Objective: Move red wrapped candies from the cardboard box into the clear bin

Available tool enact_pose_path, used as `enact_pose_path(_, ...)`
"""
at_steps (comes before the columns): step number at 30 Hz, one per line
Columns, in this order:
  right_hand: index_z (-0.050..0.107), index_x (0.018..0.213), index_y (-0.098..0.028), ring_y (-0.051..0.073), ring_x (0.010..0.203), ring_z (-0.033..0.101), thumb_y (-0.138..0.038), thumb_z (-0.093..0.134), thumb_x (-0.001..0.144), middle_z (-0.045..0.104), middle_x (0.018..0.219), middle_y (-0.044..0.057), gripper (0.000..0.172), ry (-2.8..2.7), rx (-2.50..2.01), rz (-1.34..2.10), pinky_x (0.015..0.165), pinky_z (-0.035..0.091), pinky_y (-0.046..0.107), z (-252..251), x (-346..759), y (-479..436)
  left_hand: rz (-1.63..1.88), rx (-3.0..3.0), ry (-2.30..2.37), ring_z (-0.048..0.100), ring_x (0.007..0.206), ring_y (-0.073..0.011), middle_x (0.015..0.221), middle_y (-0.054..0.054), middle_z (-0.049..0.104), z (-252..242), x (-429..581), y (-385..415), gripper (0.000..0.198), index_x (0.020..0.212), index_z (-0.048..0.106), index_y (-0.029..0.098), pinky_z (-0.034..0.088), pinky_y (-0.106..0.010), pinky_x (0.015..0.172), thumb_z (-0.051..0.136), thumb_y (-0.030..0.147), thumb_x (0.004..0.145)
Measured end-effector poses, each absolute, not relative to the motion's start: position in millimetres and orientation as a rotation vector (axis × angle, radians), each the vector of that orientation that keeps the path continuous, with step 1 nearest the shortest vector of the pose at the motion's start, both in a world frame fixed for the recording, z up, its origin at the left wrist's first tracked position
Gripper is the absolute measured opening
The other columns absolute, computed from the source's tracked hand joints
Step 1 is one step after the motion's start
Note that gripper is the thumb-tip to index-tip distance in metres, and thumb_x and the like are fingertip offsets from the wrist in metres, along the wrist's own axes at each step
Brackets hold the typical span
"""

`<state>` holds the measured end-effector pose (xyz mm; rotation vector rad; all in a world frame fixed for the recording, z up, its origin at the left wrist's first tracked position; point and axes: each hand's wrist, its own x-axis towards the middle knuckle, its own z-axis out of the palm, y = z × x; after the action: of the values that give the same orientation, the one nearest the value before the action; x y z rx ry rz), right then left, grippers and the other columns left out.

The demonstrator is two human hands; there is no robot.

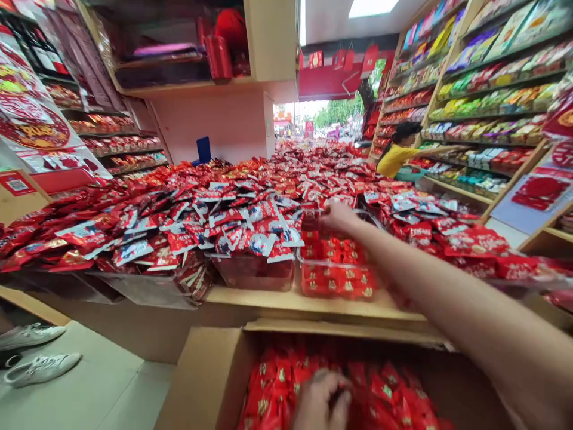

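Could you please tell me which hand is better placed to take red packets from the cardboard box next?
Probably the left hand: it is down at the red packets in the cardboard box, while the right hand is up at the clear tub farther forward.

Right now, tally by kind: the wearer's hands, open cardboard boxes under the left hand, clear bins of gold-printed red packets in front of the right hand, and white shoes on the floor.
Left hand and right hand: 2
Cardboard box: 1
Clear bin: 1
White shoes: 2
Total: 6
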<state>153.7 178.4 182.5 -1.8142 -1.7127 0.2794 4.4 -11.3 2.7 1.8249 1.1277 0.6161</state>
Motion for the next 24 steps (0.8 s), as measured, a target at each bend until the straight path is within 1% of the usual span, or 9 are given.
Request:
enact_pose_path(3, 0.062, 0.085, -0.013, 0.012, 0.068, 0.056, -0.028, 0.053, 0.078, 0.063, 0.078, 0.004, 0.018, -1.782, -1.616, 0.232, 0.062, 0.042, 0.024, 189, 168, 111, 0.560, 2.069, 1.208, 0.057, 0.086, -0.0220, 0.089, -0.010, 0.064, -1, 2, -6, 0.030, 0.094, 0.063, 0.017, 0.045, -0.032, 0.076, 0.042, 0.007, 0.076)
enact_pose_path(5, 0.062, 0.080, -0.015, 0.011, 0.064, 0.055, -0.026, 0.052, 0.078, 0.063, 0.072, 0.002, 0.015, -1.928, -1.342, 0.221, 0.060, 0.042, 0.023, 169, 174, 55, 0.515, 2.077, 1.229, 0.055, 0.090, -0.0259, 0.094, -0.014, 0.062, -6, 0, -4, 0.033, 0.097, 0.063, 0.014, 0.043, -0.037, 0.080, 0.043, 0.005, 0.072)
enact_pose_path(8, 0.064, 0.076, -0.020, 0.013, 0.063, 0.059, -0.017, 0.051, 0.076, 0.066, 0.070, 0.001, 0.013, -2.171, -1.458, 0.640, 0.061, 0.043, 0.023, 106, 180, -12, 0.477, 2.074, 1.193, 0.054, 0.093, -0.0276, 0.097, -0.013, 0.061, -15, 0, -3, 0.038, 0.101, 0.061, 0.016, 0.040, -0.040, 0.083, 0.046, 0.004, 0.068)
enact_pose_path(12, 0.064, 0.082, -0.011, 0.026, 0.077, 0.061, -0.014, 0.050, 0.074, 0.067, 0.081, 0.017, 0.017, -1.964, -1.911, 0.681, 0.066, 0.041, 0.032, 17, 185, -31, 0.483, 2.061, 1.149, 0.053, 0.092, -0.0285, 0.096, -0.012, 0.062, -22, 3, -4, 0.036, 0.101, 0.062, 0.017, 0.038, -0.043, 0.085, 0.049, 0.007, 0.068)
enact_pose_path(14, 0.064, 0.082, -0.011, 0.029, 0.079, 0.061, -0.018, 0.054, 0.072, 0.067, 0.080, 0.018, 0.016, -1.864, -1.948, 0.668, 0.064, 0.040, 0.033, -3, 186, -22, 0.512, 2.026, 1.137, 0.053, 0.092, -0.0274, 0.095, -0.011, 0.062, -21, 5, -4, 0.034, 0.099, 0.062, 0.018, 0.037, -0.042, 0.086, 0.051, 0.008, 0.069)
enact_pose_path(17, 0.064, 0.069, -0.017, 0.027, 0.071, 0.062, -0.016, 0.056, 0.068, 0.067, 0.069, 0.011, 0.008, -1.754, -1.911, 0.710, 0.061, 0.039, 0.031, -5, 186, -16, 0.598, 1.913, 1.137, 0.053, 0.091, -0.0245, 0.094, -0.008, 0.061, -17, 8, -5, 0.029, 0.097, 0.062, 0.020, 0.037, -0.041, 0.086, 0.051, 0.012, 0.071)
enact_pose_path(19, 0.062, 0.064, -0.018, 0.024, 0.069, 0.061, -0.015, 0.054, 0.069, 0.066, 0.066, 0.008, 0.010, -1.674, -1.840, 0.727, 0.062, 0.039, 0.031, 3, 185, -21, 0.663, 1.790, 1.135, 0.054, 0.089, -0.0229, 0.096, -0.008, 0.060, -12, 11, -6, 0.028, 0.099, 0.060, 0.019, 0.042, -0.039, 0.081, 0.051, 0.017, 0.073)
enact_pose_path(22, 0.057, 0.072, -0.018, 0.020, 0.066, 0.059, -0.024, 0.047, 0.078, 0.064, 0.070, 0.006, 0.013, -1.509, -1.688, 0.775, 0.061, 0.041, 0.029, 13, 178, -35, 0.713, 1.563, 1.071, 0.060, 0.082, -0.0209, 0.100, -0.011, 0.062, 0, 15, -9, 0.036, 0.107, 0.053, 0.016, 0.049, -0.032, 0.065, 0.055, 0.023, 0.072)
enact_pose_path(24, 0.053, 0.077, -0.017, 0.017, 0.061, 0.058, -0.032, 0.040, 0.082, 0.061, 0.067, 0.005, 0.020, -1.384, -1.580, 0.857, 0.054, 0.044, 0.026, 15, 170, -43, 0.726, 1.427, 1.010, 0.063, 0.075, -0.0198, 0.093, -0.011, 0.066, 10, 16, -11, 0.037, 0.106, 0.052, 0.014, 0.049, -0.027, 0.055, 0.057, 0.027, 0.072)
